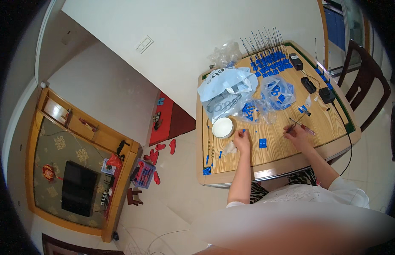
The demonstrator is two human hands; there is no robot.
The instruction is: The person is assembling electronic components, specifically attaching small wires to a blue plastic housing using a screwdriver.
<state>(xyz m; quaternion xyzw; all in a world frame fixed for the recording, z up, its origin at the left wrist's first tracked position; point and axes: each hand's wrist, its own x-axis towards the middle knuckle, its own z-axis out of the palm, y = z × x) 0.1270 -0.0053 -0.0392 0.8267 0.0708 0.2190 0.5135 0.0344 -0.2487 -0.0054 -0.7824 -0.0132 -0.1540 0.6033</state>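
Note:
At the near side of the wooden table, my left hand (241, 139) is closed in a pinch, with a small blue plastic piece (244, 131) at its fingertips. Further right, the fingers of my right hand (296, 137) are closed on a dark coiled spring rod (293, 126) that slants up toward blue parts (304, 111). A screwdriver (307, 129) with a clear reddish handle lies beside that hand. Between my hands sits a blue square piece (263, 143). A white bowl (222, 127) stands beyond my left hand, and a crumpled white tissue (230, 147) lies close to its wrist.
Many spring rods on blue bases (272, 63) stand at the table's far side. Clear bags of blue parts (277, 93) and a pale blue plastic bag (227, 87) fill the middle. Black adapters (326, 95) with a cable lie right, near a dark chair (365, 80).

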